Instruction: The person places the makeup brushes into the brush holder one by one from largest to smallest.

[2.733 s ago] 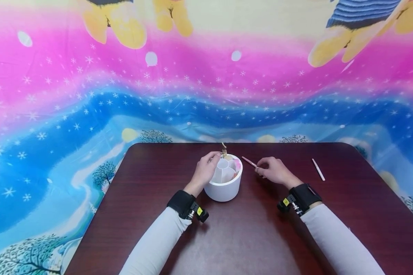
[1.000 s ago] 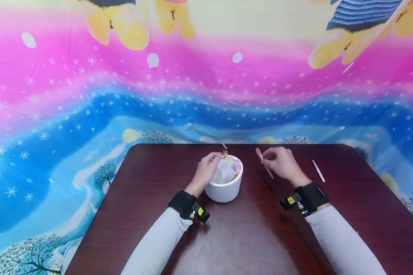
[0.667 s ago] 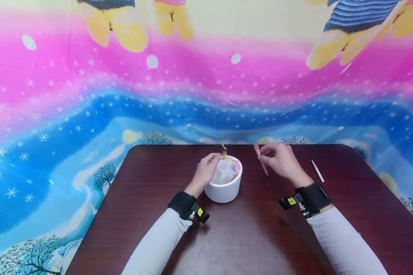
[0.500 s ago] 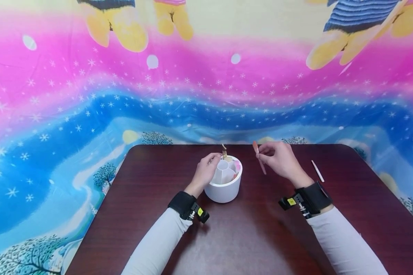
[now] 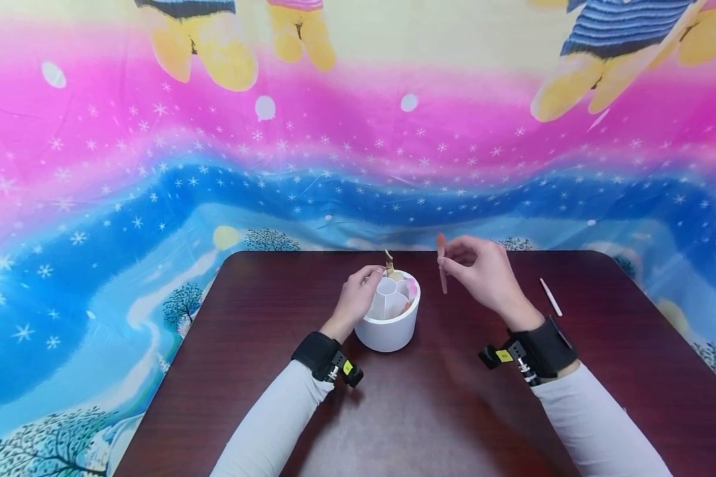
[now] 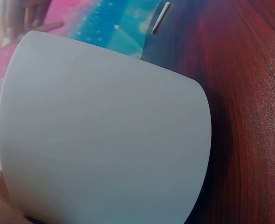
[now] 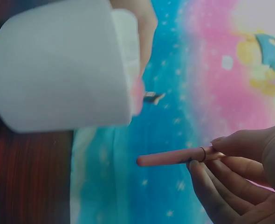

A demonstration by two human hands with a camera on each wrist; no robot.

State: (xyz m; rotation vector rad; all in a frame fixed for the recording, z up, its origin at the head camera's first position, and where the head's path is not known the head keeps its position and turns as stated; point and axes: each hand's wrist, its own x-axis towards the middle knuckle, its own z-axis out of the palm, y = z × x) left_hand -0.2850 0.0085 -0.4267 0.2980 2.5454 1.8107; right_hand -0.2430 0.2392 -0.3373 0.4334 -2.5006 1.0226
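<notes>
A white round pen holder with inner compartments stands on the table. My left hand grips its left rim; the fingertips are partly hidden behind the wall in the left wrist view. To the right, my right hand pinches a slim pink brush between thumb and fingers. The brush hangs in the air nearly upright, its orange head uppermost, apart from the holder. Its pink handle has a dark ring near the fingers in the right wrist view. Inside the holder sit a tan item and a pink item.
A thin white stick, like a pen, lies on the dark red-brown table to the right of my right hand. Behind the table's far edge hangs a colourful printed cloth.
My right hand has lifted the pink brush and turned it from slanting low to nearly upright, moving slightly left and upward lately. The left hand and the pen holder stay in place.
</notes>
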